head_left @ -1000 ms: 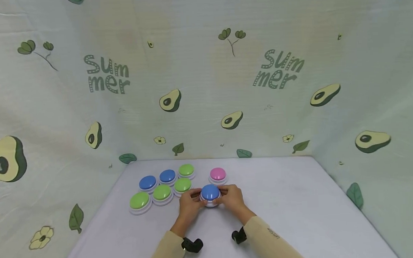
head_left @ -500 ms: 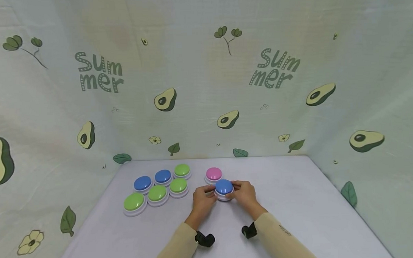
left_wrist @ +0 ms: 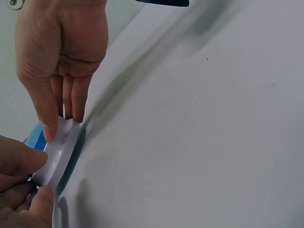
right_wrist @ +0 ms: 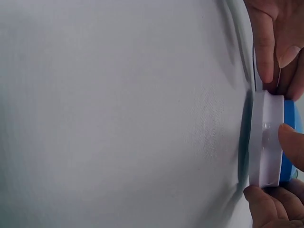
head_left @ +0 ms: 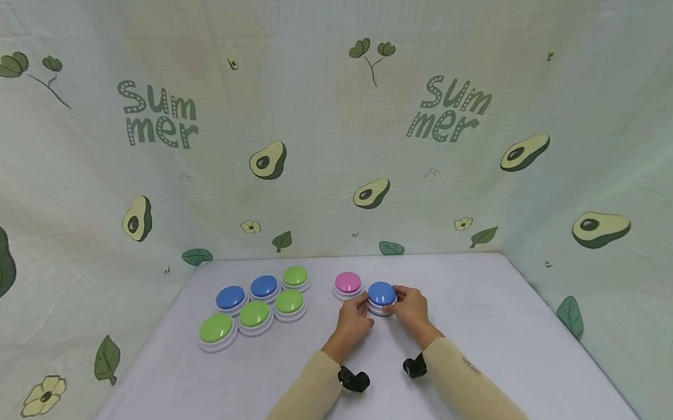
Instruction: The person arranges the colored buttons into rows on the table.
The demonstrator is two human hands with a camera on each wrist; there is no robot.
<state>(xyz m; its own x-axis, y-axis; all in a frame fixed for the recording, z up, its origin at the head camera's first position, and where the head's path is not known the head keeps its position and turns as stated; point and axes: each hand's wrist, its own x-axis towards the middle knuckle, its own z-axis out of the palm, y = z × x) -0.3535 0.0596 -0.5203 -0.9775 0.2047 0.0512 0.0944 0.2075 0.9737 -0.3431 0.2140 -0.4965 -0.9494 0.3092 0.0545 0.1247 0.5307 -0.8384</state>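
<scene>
My right hand (head_left: 411, 309) pinches a blue push button (head_left: 381, 293) with a domed top and round white base, just right of a pink push button (head_left: 348, 282). Its thumb lies along the button's near side, with the fingers at the right edge. The left hand's (head_left: 354, 320) fingertips meet the button's left edge; its thumb stands off the white base in the head view. From the right wrist view, the white base (right_wrist: 267, 142) stands low over the table with a dark shadow under it. Both hands flank the button in the left wrist view.
To the left, two blue push buttons (head_left: 231, 298) and several green push buttons (head_left: 254, 314) form a close cluster. They stand on a white table (head_left: 486, 341). Behind it hangs a printed cloth (head_left: 311, 112). Black wrist cameras (head_left: 354, 379) stick inward from both wrists.
The held blue button has moved right and slightly away, from in front of the pink one to its right side. Both hands moved with it; the left thumb has come off the base.
</scene>
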